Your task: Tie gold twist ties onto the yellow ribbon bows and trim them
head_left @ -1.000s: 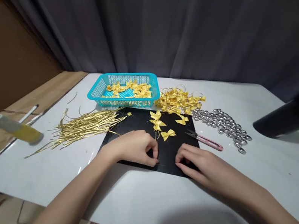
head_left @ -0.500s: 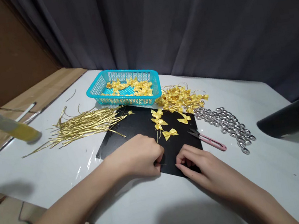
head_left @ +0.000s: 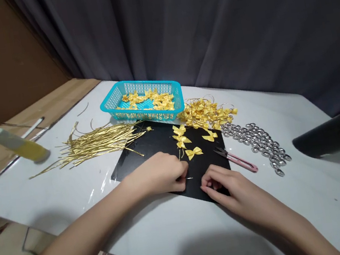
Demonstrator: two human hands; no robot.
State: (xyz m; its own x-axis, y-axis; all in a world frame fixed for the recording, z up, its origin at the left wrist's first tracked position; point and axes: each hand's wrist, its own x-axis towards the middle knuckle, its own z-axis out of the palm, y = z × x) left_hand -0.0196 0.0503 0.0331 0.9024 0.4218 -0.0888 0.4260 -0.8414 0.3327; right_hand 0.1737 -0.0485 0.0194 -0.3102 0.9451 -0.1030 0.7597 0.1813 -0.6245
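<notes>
My left hand (head_left: 166, 173) is closed over the black mat (head_left: 139, 156), fingers curled in a pinch. A thin, shiny, needle-like piece (head_left: 190, 178) sticks out from its fingertips toward the right. At the mat's near right edge, my right hand (head_left: 223, 186) has thumb and fingers pressed together; what they hold, if anything, is hidden. Yellow ribbon bows (head_left: 180, 136) lie just beyond my left hand, with a single bow (head_left: 194, 153) between the two hands. Pink-handled thread snips (head_left: 238, 161) rest to the right, blades pointing at the bows.
A blue plastic basket (head_left: 109, 107) of bows stands at the back. Gold ties (head_left: 97, 145) are heaped at left, near a tilted-looking cone of yellow thread (head_left: 32, 151). Looped bows (head_left: 205, 113) and silver beads (head_left: 262, 142) lie at right, before a black cylinder (head_left: 324, 136).
My left hand has shifted slightly up and right, and the thin piece in its fingertips now points right and shows brighter. My right hand has barely moved.
</notes>
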